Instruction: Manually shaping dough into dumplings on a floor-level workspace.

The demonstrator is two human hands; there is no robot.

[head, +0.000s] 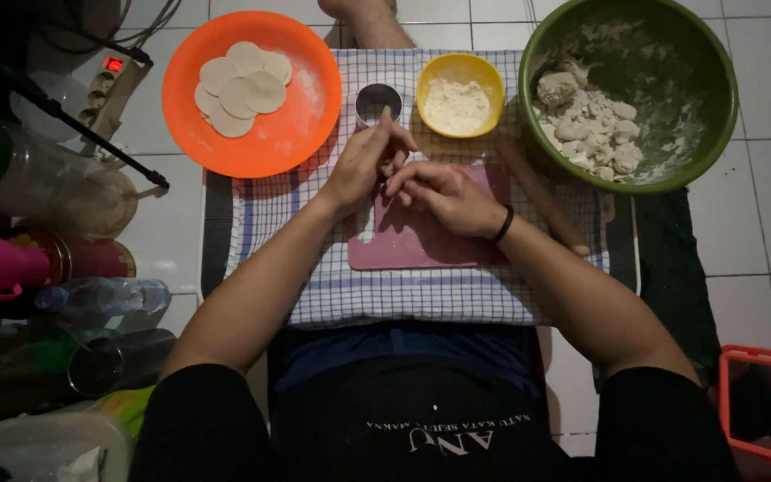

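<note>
Two hands meet at mid-frame above the pink cutting board (421, 245), which lies on a blue-and-white checked cloth (403, 295) spread over the tiled floor (760, 205).

Left to right: an orange plate (314, 98) sits up and to the left of your hands, carrying a loose overlapping stack of round dough discs (241, 78). It is well apart from the fingers.

Your left hand (363, 165) is curled, fingers closed together with one tip pointing up toward the small round metal cutter (377, 101), which stands just beyond that hand at the far edge of the board. Whether a piece of dough sits inside the fingers, you cannot tell; the hand hides it.

Your right hand (443, 196) lies just beside the left, touching or nearly so, fingers bent inward over the board. Its contents are hidden too.

A yellow bowl of flour (459, 96) stands just right of the cutter, nearer the right hand. A wooden rolling pin (542, 192) lies diagonally, its long axis running from upper left to lower right, close along the right wrist. A green bowl (716, 98) of dough lumps (591, 134) sits far right.

Nothing stands between the left fingers and the cutter.
</note>
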